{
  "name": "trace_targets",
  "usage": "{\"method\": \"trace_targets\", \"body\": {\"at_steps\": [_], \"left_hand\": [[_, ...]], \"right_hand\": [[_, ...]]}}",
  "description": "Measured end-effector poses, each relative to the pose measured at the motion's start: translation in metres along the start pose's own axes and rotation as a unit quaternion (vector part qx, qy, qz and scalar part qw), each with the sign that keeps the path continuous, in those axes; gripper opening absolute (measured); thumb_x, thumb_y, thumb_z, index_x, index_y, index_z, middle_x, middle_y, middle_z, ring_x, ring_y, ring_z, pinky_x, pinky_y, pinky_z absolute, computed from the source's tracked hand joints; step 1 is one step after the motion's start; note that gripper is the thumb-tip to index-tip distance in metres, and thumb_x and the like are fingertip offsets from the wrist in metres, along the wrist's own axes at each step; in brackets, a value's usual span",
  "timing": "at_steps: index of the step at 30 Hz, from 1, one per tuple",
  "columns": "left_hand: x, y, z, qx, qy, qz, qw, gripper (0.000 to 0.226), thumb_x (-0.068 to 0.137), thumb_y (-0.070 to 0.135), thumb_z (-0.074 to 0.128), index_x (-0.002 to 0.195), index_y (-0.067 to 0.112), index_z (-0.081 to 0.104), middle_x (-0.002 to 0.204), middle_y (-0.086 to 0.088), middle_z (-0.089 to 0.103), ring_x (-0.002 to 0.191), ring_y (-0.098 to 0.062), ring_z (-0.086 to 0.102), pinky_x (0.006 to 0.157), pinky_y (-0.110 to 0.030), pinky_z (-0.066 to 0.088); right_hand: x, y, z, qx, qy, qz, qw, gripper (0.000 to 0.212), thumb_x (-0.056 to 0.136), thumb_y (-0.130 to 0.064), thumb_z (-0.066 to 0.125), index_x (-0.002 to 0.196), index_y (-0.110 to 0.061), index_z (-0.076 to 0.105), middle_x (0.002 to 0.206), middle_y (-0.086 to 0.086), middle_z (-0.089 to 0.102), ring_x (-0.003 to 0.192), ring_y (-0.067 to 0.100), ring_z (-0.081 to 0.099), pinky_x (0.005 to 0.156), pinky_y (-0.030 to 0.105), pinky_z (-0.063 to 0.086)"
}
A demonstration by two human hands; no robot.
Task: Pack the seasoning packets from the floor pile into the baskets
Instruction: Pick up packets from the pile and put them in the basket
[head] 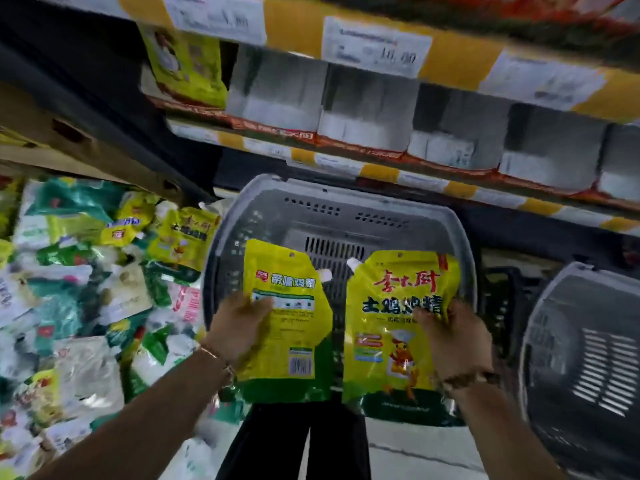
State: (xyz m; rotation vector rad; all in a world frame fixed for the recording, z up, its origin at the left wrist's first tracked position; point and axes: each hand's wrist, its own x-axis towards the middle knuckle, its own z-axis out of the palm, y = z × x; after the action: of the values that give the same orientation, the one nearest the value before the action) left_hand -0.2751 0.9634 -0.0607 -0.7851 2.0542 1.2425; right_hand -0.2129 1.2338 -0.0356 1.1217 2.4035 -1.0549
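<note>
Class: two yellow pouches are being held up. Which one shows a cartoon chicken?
The pouch held by the right hand; the other pouch, in the left hand, shows a barcode panel instead.

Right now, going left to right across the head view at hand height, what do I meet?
Pile → left hand → green-labelled packet → red-lettered packet → right hand → side basket.

gray baskets (346,223): 2 | yellow pkts (294,341) held: 2 | hands (239,327): 2
</note>
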Motion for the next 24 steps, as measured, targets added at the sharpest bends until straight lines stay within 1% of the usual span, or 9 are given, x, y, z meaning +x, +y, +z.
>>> {"method": "trace_targets", "body": {"at_steps": [1, 2, 3, 5, 10, 14, 18, 21, 24], "left_hand": [[0.023, -0.007, 0.009, 0.0, 0.005, 0.005, 1.0, 0.029, 0.089, 0.01, 0.06, 0.063, 0.006, 0.05, 0.048, 0.001, 0.054, 0.044, -0.013, 0.051, 0.044, -0.023, 0.046], [0.044, -0.014, 0.018, 0.008, 0.007, 0.017, 1.0, 0.019, 0.091, 0.011, 0.058, 0.077, -0.002, 0.058, 0.064, -0.01, 0.064, 0.061, -0.02, 0.061, 0.06, -0.034, 0.054], [0.065, -0.021, 0.028, 0.024, 0.009, 0.031, 0.999, 0.02, 0.092, 0.014, 0.056, 0.092, -0.006, 0.06, 0.082, -0.019, 0.067, 0.078, -0.029, 0.063, 0.075, -0.045, 0.053], [0.103, -0.036, 0.047, 0.049, 0.026, 0.053, 0.997, 0.022, 0.094, 0.014, 0.052, 0.103, -0.004, 0.061, 0.1, -0.023, 0.066, 0.092, -0.035, 0.061, 0.086, -0.048, 0.048], [0.183, -0.076, 0.097, 0.101, 0.048, 0.064, 0.992, 0.026, 0.095, 0.015, 0.049, 0.11, -0.005, 0.058, 0.109, -0.023, 0.062, 0.102, -0.036, 0.058, 0.086, -0.039, 0.045], [0.231, -0.104, 0.123, 0.13, 0.069, 0.045, 0.988, 0.028, 0.095, 0.014, 0.049, 0.116, -0.001, 0.058, 0.119, -0.023, 0.059, 0.109, -0.036, 0.055, 0.087, -0.035, 0.041], [0.274, -0.122, 0.14, 0.16, 0.075, 0.039, 0.983, 0.031, 0.095, 0.014, 0.049, 0.118, -0.005, 0.054, 0.121, -0.026, 0.057, 0.112, -0.039, 0.053, 0.089, -0.037, 0.04], [0.302, -0.128, 0.148, 0.163, 0.057, 0.046, 0.984, 0.029, 0.094, 0.014, 0.049, 0.118, -0.003, 0.055, 0.118, -0.024, 0.059, 0.11, -0.038, 0.054, 0.089, -0.036, 0.041], [0.322, -0.131, 0.154, 0.164, 0.03, 0.075, 0.983, 0.026, 0.093, 0.011, 0.05, 0.111, -0.004, 0.059, 0.111, -0.024, 0.062, 0.103, -0.036, 0.057, 0.086, -0.034, 0.042]], "right_hand": [[0.019, 0.01, 0.017, -0.005, -0.001, -0.009, 1.0, 0.024, 0.083, -0.03, 0.066, 0.081, -0.008, 0.055, 0.071, 0.005, 0.058, 0.061, 0.021, 0.048, 0.057, 0.03, 0.035], [0.037, 0.019, 0.033, -0.011, 0.003, -0.023, 1.0, 0.023, 0.084, -0.029, 0.066, 0.075, -0.014, 0.051, 0.067, 0.0, 0.055, 0.057, 0.015, 0.045, 0.053, 0.028, 0.031], [0.055, 0.027, 0.049, -0.02, 0.011, -0.037, 0.999, 0.028, 0.084, -0.029, 0.066, 0.07, -0.019, 0.044, 0.062, -0.006, 0.05, 0.054, 0.011, 0.042, 0.049, 0.026, 0.028], [0.087, 0.043, 0.082, -0.035, 0.015, -0.047, 0.998, 0.032, 0.084, -0.03, 0.066, 0.069, -0.02, 0.039, 0.06, -0.01, 0.043, 0.057, 0.019, 0.045, 0.049, 0.027, 0.026], [0.146, 0.079, 0.162, -0.041, -0.005, -0.022, 0.999, 0.024, 0.086, -0.028, 0.065, 0.082, -0.015, 0.045, 0.075, 0.007, 0.056, 0.087, 0.036, 0.058, 0.065, 0.029, 0.03], [0.175, 0.108, 0.215, -0.022, -0.008, 0.019, 1.0, 0.019, 0.086, -0.024, 0.065, 0.086, -0.012, 0.05, 0.069, 0.001, 0.051, 0.088, 0.033, 0.059, 0.064, 0.026, 0.027], [0.195, 0.131, 0.254, -0.013, 0.038, 0.024, 0.999, 0.029, 0.086, -0.021, 0.065, 0.109, -0.003, 0.059, 0.101, 0.019, 0.065, 0.095, 0.035, 0.06, 0.066, 0.027, 0.03], [0.212, 0.143, 0.276, 0.025, 0.04, 0.028, 0.998, 0.032, 0.085, -0.02, 0.066, 0.112, -0.003, 0.059, 0.107, 0.021, 0.064, 0.099, 0.037, 0.059, 0.078, 0.035, 0.041], [0.228, 0.15, 0.29, 0.035, 0.045, 0.031, 0.998, 0.032, 0.084, -0.021, 0.067, 0.11, -0.004, 0.06, 0.107, 0.02, 0.064, 0.098, 0.035, 0.058, 0.07, 0.027, 0.033]]}}
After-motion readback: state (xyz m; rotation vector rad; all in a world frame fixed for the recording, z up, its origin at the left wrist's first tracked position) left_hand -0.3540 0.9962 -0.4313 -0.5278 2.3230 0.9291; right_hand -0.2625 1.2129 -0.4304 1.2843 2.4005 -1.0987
